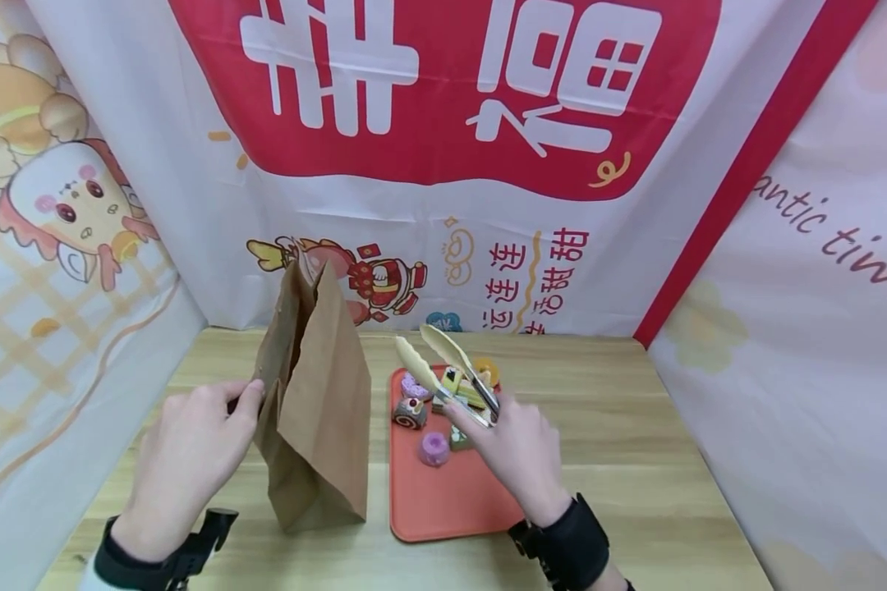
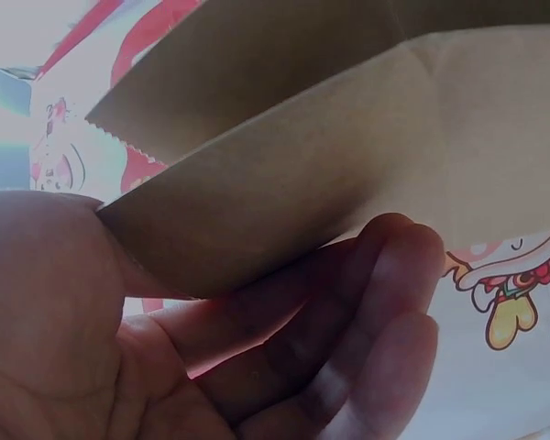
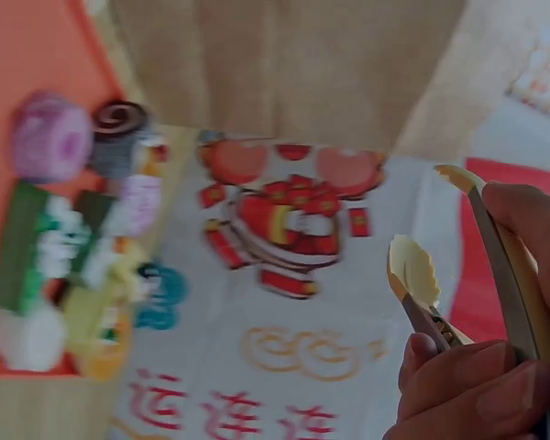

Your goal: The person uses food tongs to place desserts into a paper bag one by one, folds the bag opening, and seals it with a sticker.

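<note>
A brown paper bag (image 1: 328, 394) stands upright on the table with its mouth open at the top. My left hand (image 1: 199, 447) pinches the bag's left side between thumb and fingers; the left wrist view shows the thumb inside the bag's edge (image 2: 257, 220). My right hand (image 1: 513, 447) grips a pair of tongs (image 1: 458, 373) with cream tips, which are spread with nothing between them. Below the tongs lies an orange tray (image 1: 451, 501) with several small toy cakes, among them a purple ring-shaped one (image 1: 434, 449) and a chocolate roll (image 1: 410, 413).
The wooden table (image 1: 606, 427) runs back to a printed cloth wall (image 1: 443, 205), with more cloth at both sides. The bag stands just left of the tray. Toy cakes crowd the tray's far half.
</note>
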The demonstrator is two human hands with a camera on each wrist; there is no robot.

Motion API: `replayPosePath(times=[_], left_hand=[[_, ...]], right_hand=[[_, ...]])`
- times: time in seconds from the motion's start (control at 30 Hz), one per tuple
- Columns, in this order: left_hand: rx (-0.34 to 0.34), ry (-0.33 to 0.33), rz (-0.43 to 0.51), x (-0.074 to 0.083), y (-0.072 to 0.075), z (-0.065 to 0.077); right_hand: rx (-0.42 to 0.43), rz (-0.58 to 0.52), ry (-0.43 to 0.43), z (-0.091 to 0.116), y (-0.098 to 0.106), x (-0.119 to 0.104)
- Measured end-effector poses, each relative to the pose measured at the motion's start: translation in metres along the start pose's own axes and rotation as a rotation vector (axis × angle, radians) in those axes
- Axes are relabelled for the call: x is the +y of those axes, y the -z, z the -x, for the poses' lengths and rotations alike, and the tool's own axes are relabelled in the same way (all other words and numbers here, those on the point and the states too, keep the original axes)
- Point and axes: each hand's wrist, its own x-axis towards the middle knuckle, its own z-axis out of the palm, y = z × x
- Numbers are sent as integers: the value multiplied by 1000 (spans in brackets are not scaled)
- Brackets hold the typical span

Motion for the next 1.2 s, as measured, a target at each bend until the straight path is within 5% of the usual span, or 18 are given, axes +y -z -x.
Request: replayPosePath(times=[0.37,1.2], left_hand=[[28,-18,-7,5,1,-3],[28,-35,0,3,-2,-2]], right_hand=[[-123,108,-67,35,-65,44],[-66,254,-4,64,-104,51]])
